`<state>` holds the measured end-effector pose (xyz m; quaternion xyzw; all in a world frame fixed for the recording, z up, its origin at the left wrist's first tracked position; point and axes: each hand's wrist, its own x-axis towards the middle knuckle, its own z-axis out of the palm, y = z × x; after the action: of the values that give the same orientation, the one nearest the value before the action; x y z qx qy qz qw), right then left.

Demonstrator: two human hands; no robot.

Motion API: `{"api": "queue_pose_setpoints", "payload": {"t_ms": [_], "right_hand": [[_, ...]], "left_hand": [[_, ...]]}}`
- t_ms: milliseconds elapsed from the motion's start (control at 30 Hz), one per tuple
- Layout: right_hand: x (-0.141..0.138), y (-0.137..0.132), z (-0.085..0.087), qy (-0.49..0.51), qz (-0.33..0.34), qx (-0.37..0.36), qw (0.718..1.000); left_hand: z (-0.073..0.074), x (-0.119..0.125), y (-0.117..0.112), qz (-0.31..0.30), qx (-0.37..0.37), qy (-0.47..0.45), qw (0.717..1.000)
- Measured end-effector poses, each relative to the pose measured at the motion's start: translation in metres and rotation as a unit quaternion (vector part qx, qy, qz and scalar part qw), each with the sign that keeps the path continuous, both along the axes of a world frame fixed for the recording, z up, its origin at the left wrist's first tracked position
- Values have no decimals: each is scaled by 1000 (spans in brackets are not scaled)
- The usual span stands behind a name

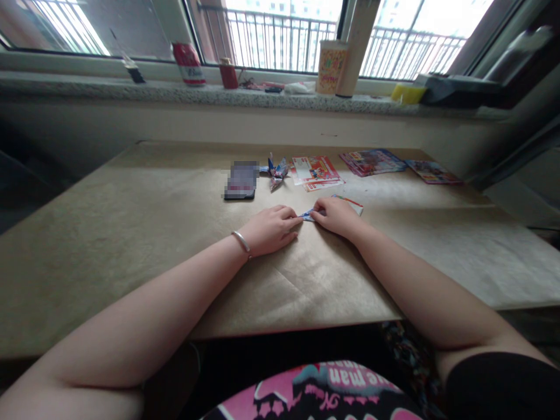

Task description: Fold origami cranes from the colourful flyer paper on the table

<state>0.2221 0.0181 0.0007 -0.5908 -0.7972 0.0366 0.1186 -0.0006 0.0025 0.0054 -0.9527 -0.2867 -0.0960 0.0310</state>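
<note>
A small folded paper (308,215), blue and white with a red-edged white part showing on the right, lies on the table between my hands. My left hand (272,228), with a silver bracelet at the wrist, has its fingertips on the paper's narrow left tip. Bent over the middle of the paper, my right hand (336,216) pinches it with thumb and fingers and hides much of it. Just beyond my hands rests a folded paper figure (277,172) with several pointed ends, like an origami crane.
Left of the figure lies a phone (242,179), its screen blurred. Red and white printed sheets (315,170) are to the right, then a stack of colourful printed sheets (373,161) and another pile (433,171). A can (188,64) and a paper cup (331,67) stand on the windowsill.
</note>
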Motion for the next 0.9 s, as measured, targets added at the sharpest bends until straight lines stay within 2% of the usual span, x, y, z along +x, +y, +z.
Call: {"api": "queue_pose_setpoints", "payload": {"t_ms": [533,900], "right_hand": [[1,2,1,-21,-2,-14,1000],[-1,0,4,-32,-8,-18,999]], "left_hand": [[2,13,-10,50,24,21,998],[4,15,-5,46,28,17,998]]}}
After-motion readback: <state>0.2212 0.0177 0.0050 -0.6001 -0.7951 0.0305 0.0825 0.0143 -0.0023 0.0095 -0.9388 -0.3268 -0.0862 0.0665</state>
